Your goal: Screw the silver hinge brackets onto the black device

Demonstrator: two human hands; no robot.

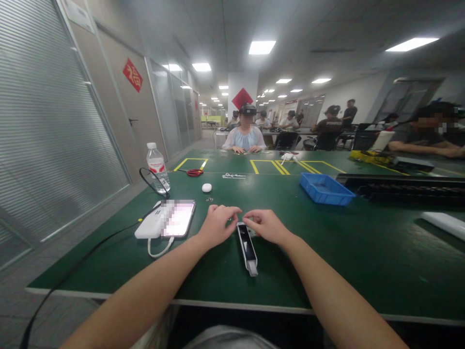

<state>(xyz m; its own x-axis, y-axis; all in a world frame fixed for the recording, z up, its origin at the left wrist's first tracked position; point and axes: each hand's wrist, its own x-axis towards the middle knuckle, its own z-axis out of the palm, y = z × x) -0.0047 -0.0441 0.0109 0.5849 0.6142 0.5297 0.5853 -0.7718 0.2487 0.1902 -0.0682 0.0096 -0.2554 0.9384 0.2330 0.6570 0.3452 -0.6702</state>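
Observation:
A slim white device [247, 247] with a dark glossy face and a pale, narrower tip lies on the green table, its tip pointing toward me. Just left of its far end is my left hand [218, 225], thumb and forefinger closed together. My right hand [268, 226] mirrors it on the right, its fingers also in a pinch near the same end. Whatever either pinch holds is too small to make out. Beyond my left hand lie a few tiny metal-looking pieces [209, 199] and a small white rounded case [207, 187].
Left, a lit phone [183, 218] lies against a white power bank [147, 227] with cables, near a water bottle [157, 167]. Red-handled scissors [195, 172] lie farther back. A blue tray [325, 190] stands right. Across the table sits a person [245, 138] wearing a headset.

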